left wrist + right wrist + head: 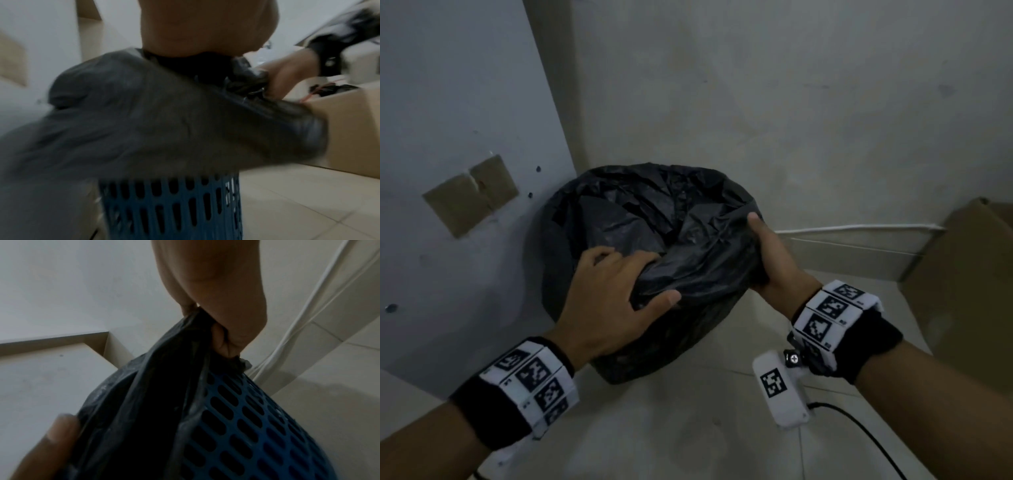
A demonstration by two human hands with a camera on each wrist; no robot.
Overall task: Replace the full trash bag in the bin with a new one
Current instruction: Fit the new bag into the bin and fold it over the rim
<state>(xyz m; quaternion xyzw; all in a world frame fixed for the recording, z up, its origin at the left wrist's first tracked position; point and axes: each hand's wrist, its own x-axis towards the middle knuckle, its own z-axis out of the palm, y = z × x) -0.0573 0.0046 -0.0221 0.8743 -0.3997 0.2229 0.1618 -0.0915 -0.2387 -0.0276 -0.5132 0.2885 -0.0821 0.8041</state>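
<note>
The black bag (654,219) sits in the blue slotted bin (170,209), its upper part pulled up and gathered above the rim while the rest drapes down over the outside wall. The bin stands on the floor (688,428) in a corner of the room, close to both walls.

The left hand (606,301) clutches a bunched fold of the bag at the near side of the rim, fingers curled over the plastic and thumb pressed against it. The right hand (770,260) grips the bag at the right side of the rim, thumb on top and fingers wrapped underneath; the right wrist view shows the plastic pinched tight in the fist, stretched taut down to the bin. The left wrist view is smeared with blur, so the fingers of that hand cannot be made out there, though the bag appears to hang in a loose sweep over the bin's wall.

The floor is pale tile with thin joints. The back wall (791,102) is plain and scuffed; the left wall (448,102) is a bluish panel carrying two brown patches (470,193) and a few small dark holes. A white cable (859,226) runs along the foot of the back wall. A box (969,284) stands on the floor to the right of the bin, near it but apart. Both wrists wear black bands with white marker blocks, and a black cord trails on the floor below the right wrist.
</note>
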